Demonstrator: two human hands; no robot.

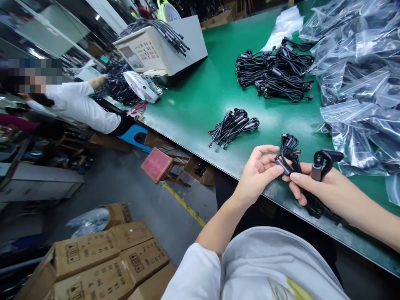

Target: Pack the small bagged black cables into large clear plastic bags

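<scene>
Above the near edge of the green table, my right hand is closed around a bundle of black cables, with loops and plug ends sticking out on both sides. My left hand pinches a thick dark part of one cable between thumb and fingers, close to the right fingertips. Further left on the table lies a small pile of bundled black cables. A larger heap of black cables rests beyond it. How many cables I hold cannot be made out.
Clear plastic bags of cables crowd the right side, near flat white bags. A grey tester box and a white fan stand left. A co-worker sits beyond. Below are a red stool and cardboard boxes.
</scene>
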